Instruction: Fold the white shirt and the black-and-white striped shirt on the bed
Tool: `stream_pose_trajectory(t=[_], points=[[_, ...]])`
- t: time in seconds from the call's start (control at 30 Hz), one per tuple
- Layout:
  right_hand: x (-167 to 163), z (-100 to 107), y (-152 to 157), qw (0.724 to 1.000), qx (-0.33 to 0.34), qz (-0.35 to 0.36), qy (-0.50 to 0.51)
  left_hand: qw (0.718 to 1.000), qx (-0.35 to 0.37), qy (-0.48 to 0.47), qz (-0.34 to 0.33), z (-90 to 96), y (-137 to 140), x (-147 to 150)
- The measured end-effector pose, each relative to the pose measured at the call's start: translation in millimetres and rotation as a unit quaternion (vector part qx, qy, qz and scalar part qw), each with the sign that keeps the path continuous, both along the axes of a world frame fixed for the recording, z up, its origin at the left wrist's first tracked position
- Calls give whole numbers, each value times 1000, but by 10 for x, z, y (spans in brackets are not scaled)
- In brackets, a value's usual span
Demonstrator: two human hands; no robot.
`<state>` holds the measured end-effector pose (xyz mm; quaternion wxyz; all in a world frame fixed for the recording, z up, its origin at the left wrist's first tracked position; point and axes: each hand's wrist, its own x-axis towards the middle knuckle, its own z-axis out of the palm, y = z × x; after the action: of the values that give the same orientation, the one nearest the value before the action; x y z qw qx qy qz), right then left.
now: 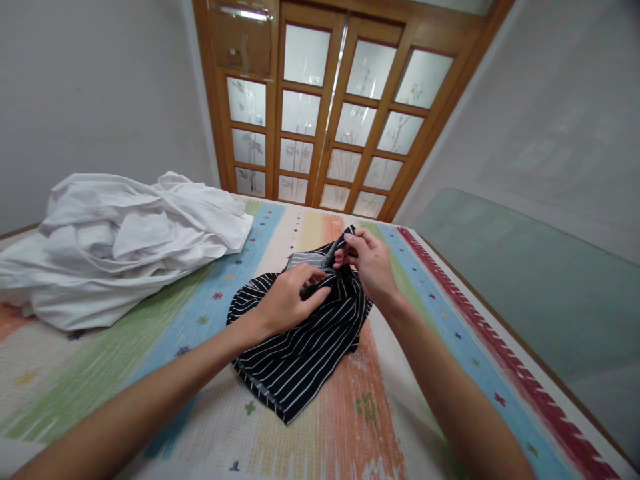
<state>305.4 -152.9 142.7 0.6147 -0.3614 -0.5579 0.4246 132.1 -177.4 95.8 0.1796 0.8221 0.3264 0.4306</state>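
Right hand (369, 259) pinches the striped garment (300, 360), white cloth (135, 243) heaped at left.

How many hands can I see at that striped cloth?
2: the left hand at the folds of the striped cloth, and the right hand at its far end. No others show.

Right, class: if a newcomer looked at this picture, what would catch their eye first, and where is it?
Probably the black cloth with white stripes in the centre, with the left hand and right hand at its upper part. Next, the large, crumpled white cloth at the left, on a multicoloured striped covering. Behind, at the top, stand brown-framed doors with pale glass panes.
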Motion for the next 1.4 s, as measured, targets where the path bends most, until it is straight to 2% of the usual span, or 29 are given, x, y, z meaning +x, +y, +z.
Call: stream_pose_trajectory(t=[0.13, 0.27, 0.33, 0.47, 0.57, 0.67, 0.73, 0.87, 1.0, 1.1, 1.17, 1.33, 1.4], points=[[-79, 80, -121, 998, 21, 26, -45, 999, -37, 9, 1, -77, 111, 166], [-32, 41, -204, 988, 14, -60, -142, 996, -89, 3, -16, -98, 195, 202], [7, -23, -245, 970, -15, -90, -227, 995, -94, -16, -21, -105, 199, 206], [77, -168, -297, 921, -85, -54, -375, 996, -84, -38, -16, -143, 168, 226], [126, -264, -282, 922, -148, -15, -357, 996, -74, -48, 4, -170, 148, 239], [173, -340, -238, 938, -220, 31, -268, 996, -66, -62, 13, -178, 137, 237], [191, -384, -207, 948, -239, 61, -200, 996, -57, -63, 16, -181, 125, 227], [152, -471, -158, 973, -184, 114, -82, 995, -55, -73, 36, -210, 93, 179], [19, -543, -121, 982, -129, 131, -30, 989, -83, -92, 78, -234, 85, 80], [-85, -580, -109, 985, -104, 128, -42, 981, -129, -123, 80, -226, 108, -5], [-135, -612, -113, 987, -86, 119, -66, 972, -170, -151, 57, -222, 130, -49], [-191, -719, -160, 984, -36, 36, -168, 952, -237, -194, 1, -266, 169, -69], [-193, -747, -179, 983, -26, 28, -182, 942, -259, -212, -4, -291, 178, -50]])
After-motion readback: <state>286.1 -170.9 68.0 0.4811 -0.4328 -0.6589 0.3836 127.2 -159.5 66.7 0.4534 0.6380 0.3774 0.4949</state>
